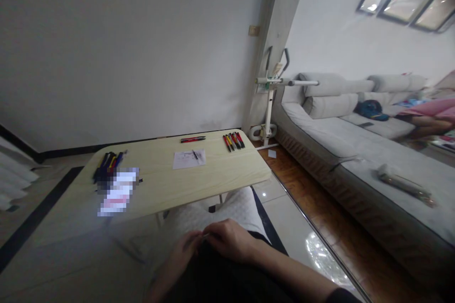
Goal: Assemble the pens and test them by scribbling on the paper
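Observation:
My left hand (187, 247) and my right hand (231, 238) meet over my lap, in front of dark clothing, below the table's near edge. The fingers of both are curled inward; whether something small is pinched between them is hidden. On the pale wooden table (159, 194) a white sheet of paper (183, 160) with dark marks lies in the middle, a dark pen (195, 154) on it. Two red and black pens (193, 139) lie behind it. Several red, yellow and black pens (233, 141) lie side by side at the right end.
A bunch of dark pens (108, 163) is at the table's left, beside a bright pixelated rectangle (119, 194). A white exercise machine (269, 109) stands beyond the right corner. Along the right runs a grey sofa (327, 137), with a person's legs (432, 120) at its far end.

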A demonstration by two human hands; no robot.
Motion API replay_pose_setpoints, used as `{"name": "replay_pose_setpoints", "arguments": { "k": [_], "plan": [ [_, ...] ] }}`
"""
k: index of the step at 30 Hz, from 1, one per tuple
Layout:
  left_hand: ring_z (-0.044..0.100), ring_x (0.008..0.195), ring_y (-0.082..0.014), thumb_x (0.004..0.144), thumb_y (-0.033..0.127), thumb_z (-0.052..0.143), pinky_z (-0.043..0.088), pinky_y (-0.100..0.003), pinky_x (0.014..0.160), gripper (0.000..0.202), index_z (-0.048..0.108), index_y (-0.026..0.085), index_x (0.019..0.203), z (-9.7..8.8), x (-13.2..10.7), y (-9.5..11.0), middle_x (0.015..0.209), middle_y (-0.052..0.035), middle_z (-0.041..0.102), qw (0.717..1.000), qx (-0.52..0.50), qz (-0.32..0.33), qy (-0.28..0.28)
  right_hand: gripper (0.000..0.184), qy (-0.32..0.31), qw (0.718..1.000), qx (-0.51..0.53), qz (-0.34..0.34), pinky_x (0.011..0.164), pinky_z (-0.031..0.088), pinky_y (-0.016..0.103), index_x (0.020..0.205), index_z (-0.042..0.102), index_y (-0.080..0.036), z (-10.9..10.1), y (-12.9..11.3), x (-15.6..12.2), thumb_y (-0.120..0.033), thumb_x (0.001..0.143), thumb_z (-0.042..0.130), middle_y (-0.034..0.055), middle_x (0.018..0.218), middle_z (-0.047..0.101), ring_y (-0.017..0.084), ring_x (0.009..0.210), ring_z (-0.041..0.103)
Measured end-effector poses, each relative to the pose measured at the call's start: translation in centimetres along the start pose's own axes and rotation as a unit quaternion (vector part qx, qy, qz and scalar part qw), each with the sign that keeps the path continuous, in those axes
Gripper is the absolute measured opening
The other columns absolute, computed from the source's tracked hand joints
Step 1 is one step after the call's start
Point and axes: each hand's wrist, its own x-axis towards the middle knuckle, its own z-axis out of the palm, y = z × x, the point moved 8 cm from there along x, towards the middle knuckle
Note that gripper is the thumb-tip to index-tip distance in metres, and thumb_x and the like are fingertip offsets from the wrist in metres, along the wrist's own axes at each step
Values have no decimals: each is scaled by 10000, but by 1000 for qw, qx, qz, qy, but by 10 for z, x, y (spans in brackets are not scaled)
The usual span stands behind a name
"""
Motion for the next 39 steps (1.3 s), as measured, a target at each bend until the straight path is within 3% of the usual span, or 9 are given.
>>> {"name": "replay_pose_setpoints", "arguments": {
  "k": [5, 8, 18, 26, 34, 39],
  "plan": [
    [547, 630, -182, 712, 553, 444, 432, -271, 602, 436, 625, 163, 788, -2, 0, 2, 654, -14, 613, 999, 43, 13, 20, 270, -2, 999, -40, -27, 621, 401, 191, 986, 612, -182, -6, -5, -2, -217, 840, 389, 43, 840, 681, 152, 752, 626],
    [561, 669, -188, 749, 530, 416, 436, -270, 631, 404, 614, 180, 709, 0, -1, 7, 661, -14, 623, 997, 69, 19, 5, 274, -6, 998, -48, -33, 624, 401, 194, 1014, 604, -190, -8, -4, -4, -215, 830, 402, 40, 852, 682, 156, 765, 625],
    [596, 741, -200, 733, 465, 480, 462, -279, 692, 335, 646, 188, 820, -1, 1, 7, 750, -31, 667, 995, 103, 9, 19, 269, -12, 1000, -22, -19, 597, 400, 218, 979, 630, -184, -4, 13, -5, -248, 813, 428, 53, 796, 686, 165, 700, 621],
    [592, 879, -215, 745, 417, 492, 450, -300, 803, 321, 629, 188, 924, 2, 7, 15, 931, -55, 660, 992, 119, 46, 16, 260, -3, 1000, -26, -13, 576, 392, 210, 958, 633, -174, -10, 17, -6, -252, 806, 437, 60, 791, 687, 165, 708, 621],
    [576, 923, -207, 771, 404, 476, 443, -287, 823, 312, 605, 204, 972, 8, -4, 25, 980, -54, 643, 994, 82, 70, -13, 211, 0, 1000, 0, -31, 560, 383, 186, 883, 640, -167, 2, 13, -4, -184, 773, 461, 38, 768, 681, 145, 675, 614],
    [580, 904, -212, 750, 422, 496, 440, -283, 823, 308, 634, 215, 931, -2, -13, 32, 952, -43, 657, 998, 36, 53, 27, 215, 1, 999, 42, -15, 561, 390, 175, 858, 638, -159, 9, 11, 3, -134, 751, 453, 26, 747, 664, 122, 631, 583]
  ]
}}
